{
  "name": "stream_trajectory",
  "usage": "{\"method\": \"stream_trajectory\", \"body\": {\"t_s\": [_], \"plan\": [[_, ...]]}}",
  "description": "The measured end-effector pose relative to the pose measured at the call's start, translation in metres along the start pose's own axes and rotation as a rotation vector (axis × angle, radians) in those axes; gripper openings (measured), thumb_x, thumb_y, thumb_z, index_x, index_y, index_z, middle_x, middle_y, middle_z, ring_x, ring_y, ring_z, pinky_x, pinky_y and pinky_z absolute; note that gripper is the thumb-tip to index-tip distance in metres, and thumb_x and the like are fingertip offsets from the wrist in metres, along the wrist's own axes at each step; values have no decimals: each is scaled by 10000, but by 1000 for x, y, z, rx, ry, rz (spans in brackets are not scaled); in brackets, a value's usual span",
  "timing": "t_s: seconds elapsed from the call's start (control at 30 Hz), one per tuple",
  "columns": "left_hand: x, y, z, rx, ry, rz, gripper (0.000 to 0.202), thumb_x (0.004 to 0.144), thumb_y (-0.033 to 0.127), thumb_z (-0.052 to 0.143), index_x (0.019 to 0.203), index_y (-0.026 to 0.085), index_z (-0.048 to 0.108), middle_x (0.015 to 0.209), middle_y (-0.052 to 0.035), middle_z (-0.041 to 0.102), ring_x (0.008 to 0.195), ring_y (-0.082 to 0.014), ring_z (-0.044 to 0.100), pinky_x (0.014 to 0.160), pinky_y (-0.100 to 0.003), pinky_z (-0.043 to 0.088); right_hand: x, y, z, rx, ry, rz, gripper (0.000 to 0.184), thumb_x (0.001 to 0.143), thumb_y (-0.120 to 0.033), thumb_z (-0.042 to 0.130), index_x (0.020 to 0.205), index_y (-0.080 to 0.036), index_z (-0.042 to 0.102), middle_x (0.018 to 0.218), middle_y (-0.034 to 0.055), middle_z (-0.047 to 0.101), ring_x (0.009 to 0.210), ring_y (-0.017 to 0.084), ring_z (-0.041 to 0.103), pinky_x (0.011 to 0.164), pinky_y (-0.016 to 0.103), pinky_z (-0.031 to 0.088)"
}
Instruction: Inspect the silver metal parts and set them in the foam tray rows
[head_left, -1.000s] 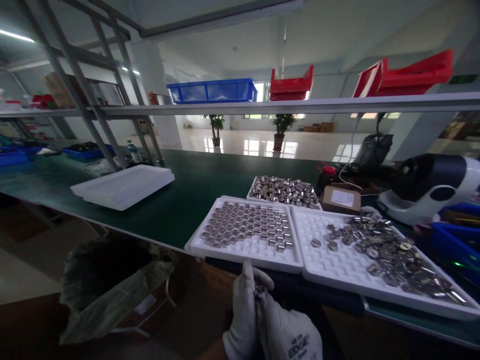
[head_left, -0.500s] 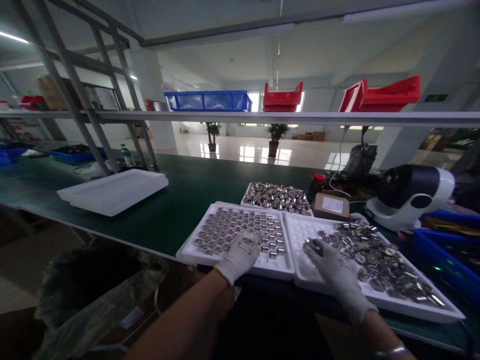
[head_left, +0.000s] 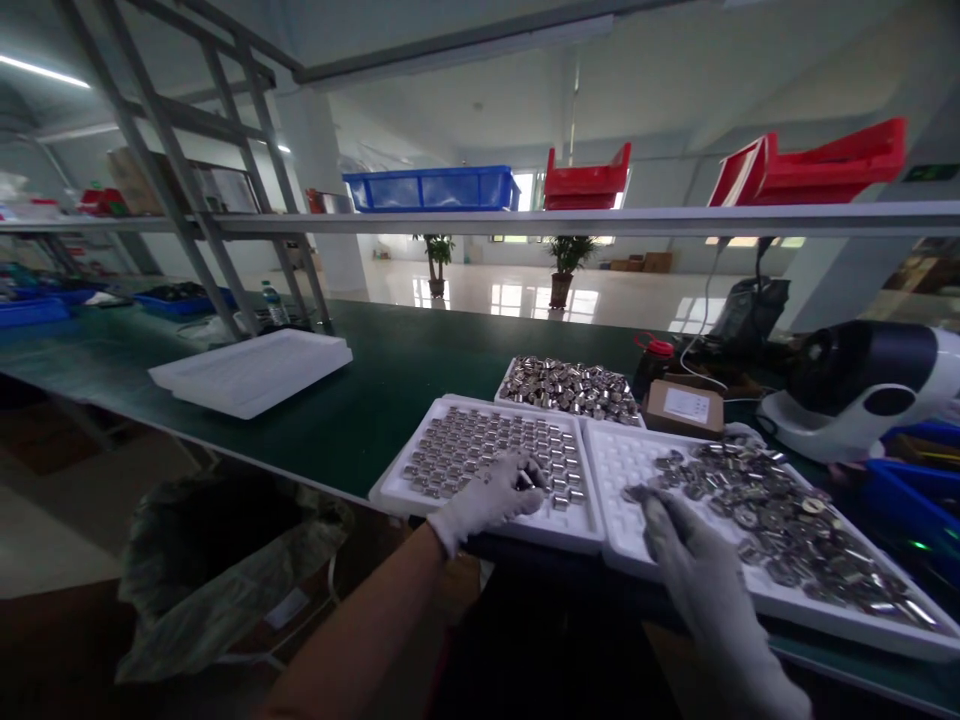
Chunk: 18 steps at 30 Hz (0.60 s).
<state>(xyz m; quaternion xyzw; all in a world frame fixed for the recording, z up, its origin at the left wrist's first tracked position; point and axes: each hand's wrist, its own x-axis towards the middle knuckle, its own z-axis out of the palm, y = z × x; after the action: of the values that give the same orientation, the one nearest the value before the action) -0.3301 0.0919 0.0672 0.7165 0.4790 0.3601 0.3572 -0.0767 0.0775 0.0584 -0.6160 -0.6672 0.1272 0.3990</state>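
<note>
My left hand (head_left: 495, 493), in a white glove, is over the left white foam tray (head_left: 480, 520). Its fingers are curled, and a shiny metal cylinder (head_left: 527, 480) seems to show between thumb and fingers. Rows of short metal cylinders (head_left: 465, 440) fill most of that tray's pockets. Over the near left part of the right foam tray (head_left: 619, 530) is my gloved right hand (head_left: 694, 545), its fingers pressed together. What its fingertips hold, if anything, cannot be made out. Loose metal parts (head_left: 780, 520) lie heaped in the right tray beyond and beside this hand.
A third tray heaped with metal cylinders (head_left: 570, 388) stands behind. Near it are a cardboard box (head_left: 682, 408), a red-lidded bottle (head_left: 654, 362) and a white-and-black machine (head_left: 862, 390). Stacked foam trays (head_left: 255, 370) lie left. A shelf (head_left: 450, 222) spans above; a lined bin (head_left: 225, 570) stands below.
The view has shifted, moving the scene right. My left hand has moved toward the tray's right side and its fingers have curled. My right hand has turned, its fingers still together.
</note>
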Motion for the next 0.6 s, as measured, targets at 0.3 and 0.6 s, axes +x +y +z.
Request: {"method": "stream_trajectory", "body": {"t_s": [0.3,0.6], "plan": [[-63,36,43,-645,171,-91,630,984,690,351,907,139,645,704,-15,538,613,-104,492,594,-210,386,-84,-51,21,356,-357,-81,432,999,-542,460,1111,-212,715,1030,90,779,931,205,752,787,202,572],[-67,33,86,-918,715,-250,736,837,853,465,661,149,590,514,17,480,469,-87,404,479,-219,328,-114,-62,36,120,-231,-202,454,1056,-498,325,1067,-278,722,772,38,766,645,184,742,591,209,544]]}}
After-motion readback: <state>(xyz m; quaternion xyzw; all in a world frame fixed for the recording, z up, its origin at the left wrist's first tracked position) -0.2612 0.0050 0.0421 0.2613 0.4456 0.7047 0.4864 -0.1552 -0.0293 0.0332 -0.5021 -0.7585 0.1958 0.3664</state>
